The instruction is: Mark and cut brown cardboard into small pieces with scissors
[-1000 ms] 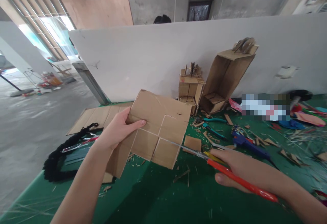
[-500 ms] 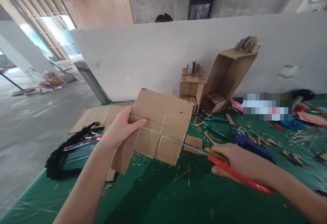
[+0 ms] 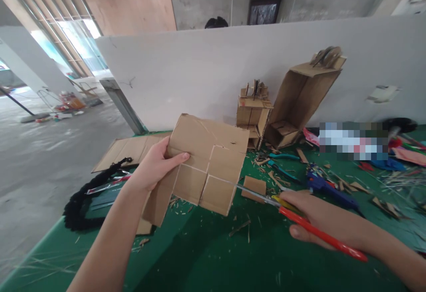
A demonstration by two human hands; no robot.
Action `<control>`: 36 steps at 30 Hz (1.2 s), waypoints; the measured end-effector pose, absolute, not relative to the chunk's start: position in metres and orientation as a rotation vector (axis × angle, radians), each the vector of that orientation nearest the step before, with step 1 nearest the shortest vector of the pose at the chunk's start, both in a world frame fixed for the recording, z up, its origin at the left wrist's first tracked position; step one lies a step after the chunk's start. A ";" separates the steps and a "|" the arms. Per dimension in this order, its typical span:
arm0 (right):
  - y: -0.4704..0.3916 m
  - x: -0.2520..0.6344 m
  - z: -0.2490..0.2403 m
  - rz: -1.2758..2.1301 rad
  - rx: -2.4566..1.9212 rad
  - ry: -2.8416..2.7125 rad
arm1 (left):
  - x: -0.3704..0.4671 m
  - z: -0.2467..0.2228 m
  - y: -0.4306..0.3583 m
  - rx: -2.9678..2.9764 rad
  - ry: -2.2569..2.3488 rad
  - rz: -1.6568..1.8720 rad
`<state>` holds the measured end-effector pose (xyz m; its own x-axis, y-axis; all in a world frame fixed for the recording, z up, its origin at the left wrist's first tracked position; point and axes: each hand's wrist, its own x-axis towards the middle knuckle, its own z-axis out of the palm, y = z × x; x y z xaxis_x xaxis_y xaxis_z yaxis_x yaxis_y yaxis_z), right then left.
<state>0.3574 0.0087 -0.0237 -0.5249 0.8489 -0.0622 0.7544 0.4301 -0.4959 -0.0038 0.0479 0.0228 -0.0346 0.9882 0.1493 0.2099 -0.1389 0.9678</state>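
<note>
My left hand grips a piece of cardboard at its left side, thumb on top. The piece is held tilted above the table, with pale scored lines crossing its face and a flap hanging below my hand. In my right hand is a pair of scissors with red and yellow handles, fingers wrapped round them. The blades point left, and their tips meet the cardboard's right edge by a pale line. Whether the blades are apart is hard to make out. A small cardboard square lies under the blades.
Two cardboard structures stand against the white partition. Teal-handled pliers, a blue glue gun and scraps lie rightward on the green table. A black fuzzy coil and flat cardboard are at left.
My right hand and the scissors have drawn back to the right, leaving less of the blades over the cardboard. My left hand keeps its hold; the view has shifted slightly.
</note>
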 end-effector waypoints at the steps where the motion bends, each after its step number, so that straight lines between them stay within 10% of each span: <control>1: 0.009 0.356 -0.022 0.756 -1.397 -2.531 | -0.002 0.023 0.048 1.444 1.337 1.242; 36: 0.013 0.344 -0.014 0.754 -1.534 -2.678 | 0.011 0.014 0.050 1.517 1.289 1.101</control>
<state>0.3436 0.0125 -0.0140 -0.5331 0.8055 -0.2588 0.8222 0.4211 -0.3829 0.0110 0.0502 0.0135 0.0848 0.9914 0.0997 0.2537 -0.1182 0.9600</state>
